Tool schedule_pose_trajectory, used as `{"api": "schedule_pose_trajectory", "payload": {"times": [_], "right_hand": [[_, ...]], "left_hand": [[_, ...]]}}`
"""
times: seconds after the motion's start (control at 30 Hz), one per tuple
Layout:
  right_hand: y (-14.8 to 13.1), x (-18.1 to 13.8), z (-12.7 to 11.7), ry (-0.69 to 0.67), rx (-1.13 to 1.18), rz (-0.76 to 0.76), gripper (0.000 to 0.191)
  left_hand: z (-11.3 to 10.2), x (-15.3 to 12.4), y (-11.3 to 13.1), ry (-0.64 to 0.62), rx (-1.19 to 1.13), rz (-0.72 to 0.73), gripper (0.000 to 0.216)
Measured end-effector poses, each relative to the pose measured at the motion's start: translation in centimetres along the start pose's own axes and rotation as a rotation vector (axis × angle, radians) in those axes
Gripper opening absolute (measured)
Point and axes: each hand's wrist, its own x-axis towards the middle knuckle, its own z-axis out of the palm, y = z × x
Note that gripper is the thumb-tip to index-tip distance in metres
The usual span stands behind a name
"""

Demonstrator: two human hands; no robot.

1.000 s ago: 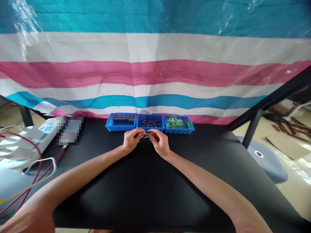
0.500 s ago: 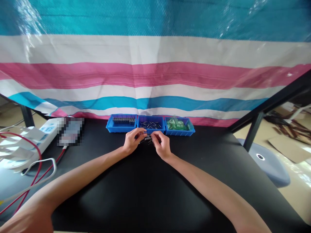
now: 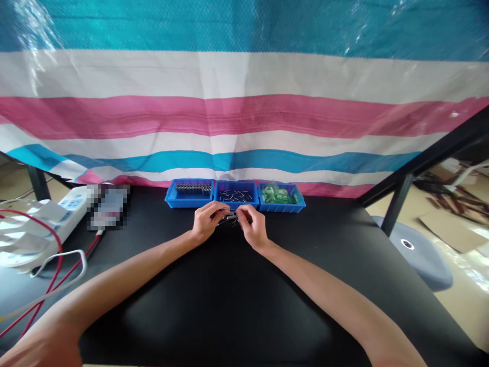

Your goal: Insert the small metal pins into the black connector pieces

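Both hands meet over the black table, just in front of the blue bins. My left hand [image 3: 206, 223] is closed, thumb and fingers pinching a small dark metal piece whose exact shape I cannot make out. Close to its right, my right hand [image 3: 253, 226] is also closed, fingertips pinched on thin metal pins. Several small silvery pins [image 3: 231, 217] show between the two hands, partly covered by fingers. Behind them, the middle blue bin [image 3: 237, 205] contains loose thin metal pins [image 3: 236, 195].
The left blue bin [image 3: 187, 204] holds rows of short metal cylinders [image 3: 193, 189]; the right one [image 3: 282, 208] holds green packets [image 3: 280, 194]. A white power strip [image 3: 64, 214] with red and white cables lies left. A striped sheet [image 3: 229, 117] hangs behind. Right of the table stands a grey stool [image 3: 420, 257].
The hands stay almost in place, still pinching over the small pins. The whole view has shifted slightly, and the left fingers have moved a little.
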Motion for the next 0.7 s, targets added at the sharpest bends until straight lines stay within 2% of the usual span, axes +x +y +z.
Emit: {"api": "schedule_pose_trajectory", "payload": {"times": [0.3, 0.5, 0.7], "right_hand": [[-0.3, 0.5, 0.1, -0.059, -0.078, -0.011, 0.024], [-0.2, 0.4, 0.1, -0.046, -0.081, -0.013, 0.025], [-0.1, 0.4, 0.2, -0.048, -0.087, -0.020, 0.027]], "left_hand": [[-0.2, -0.2, 0.4, -0.022, -0.015, -0.023, 0.016], [-0.3, -0.6, 0.2, -0.001, -0.113, -0.125, 0.021], [0.1, -1.0, -0.7, 0.034, -0.134, -0.079, 0.021]]}}
